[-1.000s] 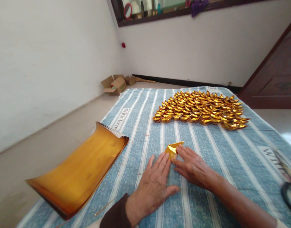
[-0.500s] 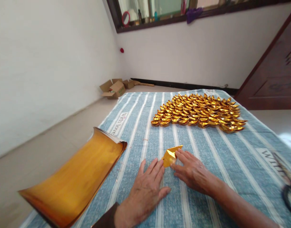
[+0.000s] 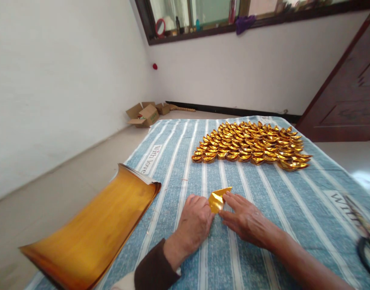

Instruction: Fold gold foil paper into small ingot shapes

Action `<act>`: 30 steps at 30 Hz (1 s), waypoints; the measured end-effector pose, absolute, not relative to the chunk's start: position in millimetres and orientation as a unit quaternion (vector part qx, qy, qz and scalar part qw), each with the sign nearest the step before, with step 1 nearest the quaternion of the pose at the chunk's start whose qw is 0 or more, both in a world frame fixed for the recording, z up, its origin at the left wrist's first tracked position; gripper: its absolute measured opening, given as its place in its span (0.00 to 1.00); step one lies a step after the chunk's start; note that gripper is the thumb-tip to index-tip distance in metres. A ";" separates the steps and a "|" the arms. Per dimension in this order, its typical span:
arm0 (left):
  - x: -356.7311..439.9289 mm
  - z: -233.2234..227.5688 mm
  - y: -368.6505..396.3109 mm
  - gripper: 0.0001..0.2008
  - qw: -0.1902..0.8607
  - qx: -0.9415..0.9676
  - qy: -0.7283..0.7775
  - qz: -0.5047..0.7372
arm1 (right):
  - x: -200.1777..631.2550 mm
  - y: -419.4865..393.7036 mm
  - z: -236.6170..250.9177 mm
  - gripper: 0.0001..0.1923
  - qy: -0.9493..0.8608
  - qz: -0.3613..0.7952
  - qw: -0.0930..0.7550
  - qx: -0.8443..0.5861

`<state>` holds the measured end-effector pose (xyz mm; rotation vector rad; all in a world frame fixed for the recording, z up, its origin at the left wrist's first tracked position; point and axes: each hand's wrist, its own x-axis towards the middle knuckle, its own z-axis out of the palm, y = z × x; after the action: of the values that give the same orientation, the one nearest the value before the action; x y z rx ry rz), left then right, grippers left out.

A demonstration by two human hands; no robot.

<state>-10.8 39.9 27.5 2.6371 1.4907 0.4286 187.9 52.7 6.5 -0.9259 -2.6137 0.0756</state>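
A small folded piece of gold foil paper (image 3: 217, 199) lies on the blue striped cloth (image 3: 263, 193) in front of me. My left hand (image 3: 195, 221) has its fingers curled against the paper's left side, pinching it. My right hand (image 3: 245, 217) rests flat on the cloth with its fingertips pressing on the paper's right edge. Farther back, many folded gold paper ingots (image 3: 251, 145) lie in tight rows on the cloth.
A curled stack of gold foil sheets (image 3: 94, 229) lies at the cloth's left edge. Black-handled scissors (image 3: 366, 241) lie at the far right. Open cardboard boxes (image 3: 144, 114) stand on the floor by the wall. A dark wooden door (image 3: 348, 88) is at the right.
My left hand went from lying flat with fingers spread to fingers curled onto the paper. The right hand stayed on the paper's right side. The view tilted up slightly.
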 end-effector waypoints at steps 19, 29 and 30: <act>-13.0 16.4 44.9 0.11 0.126 0.785 0.545 0.266 | 189.4 52.5 3.2 0.24 -0.932 0.027 0.174 -0.318; -19.8 18.8 49.5 0.09 0.185 0.764 0.565 0.250 | 191.4 53.0 8.7 0.08 -0.926 0.062 0.174 -0.329; -20.2 19.2 49.5 0.09 0.193 0.763 0.566 0.245 | 192.2 53.5 8.5 0.07 -0.926 0.066 0.180 -0.327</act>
<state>-20.2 49.5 19.2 2.1421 1.5884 0.6871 192.2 53.5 8.5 -0.9233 -2.6161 0.1857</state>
